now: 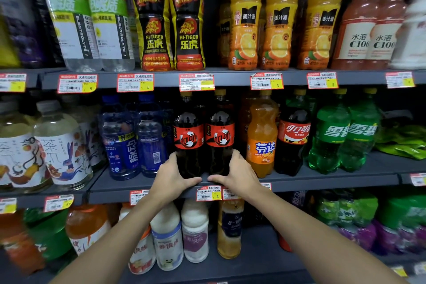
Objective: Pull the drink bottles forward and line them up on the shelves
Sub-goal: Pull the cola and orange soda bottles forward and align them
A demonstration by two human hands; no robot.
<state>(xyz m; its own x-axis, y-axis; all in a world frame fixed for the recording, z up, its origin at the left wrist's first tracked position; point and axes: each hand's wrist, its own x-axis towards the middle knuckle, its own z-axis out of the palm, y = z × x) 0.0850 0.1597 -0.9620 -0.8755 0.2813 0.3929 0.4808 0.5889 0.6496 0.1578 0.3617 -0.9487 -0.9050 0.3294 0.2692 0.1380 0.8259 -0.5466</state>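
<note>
- The left hand (pixel 171 175) grips the base of the left cola bottle (pixel 189 140). Its fingers wrap the bottle's left side and its thumb lies across the front, low down.
- The right hand (pixel 237 173) mirrors it on the right cola bottle (pixel 220 138), with the fingers round the right side and the thumb across the front at the bottom.
- The two thumb tips nearly meet in front of the pair.
- Both cola bottles stand upright and touch side by side at the front edge of the middle shelf (pixel 322 182). They are dark, with red-and-black labels and yellow caps.
- A price tag (pixel 208 193) hangs on the shelf lip just below the hands.
- Just right of the pair stands an orange soda bottle (pixel 262 136), then a red-label cola bottle (pixel 294 138), then two green soda bottles (pixel 332 134).
- Just left of the pair stand two blue bottles (pixel 119 138), and further left are pale tea bottles (pixel 62 145) on a neighbouring shelf section.
- On the upper shelf (pixel 161 74) are two clear electrolyte bottles (pixel 71 18), two black-and-yellow energy drink bottles (pixel 152 21), three orange juice bottles (pixel 245 21) and pink bottles (pixel 357 30).
- Below, between the forearms, stand white milky bottles (pixel 167 237).
</note>
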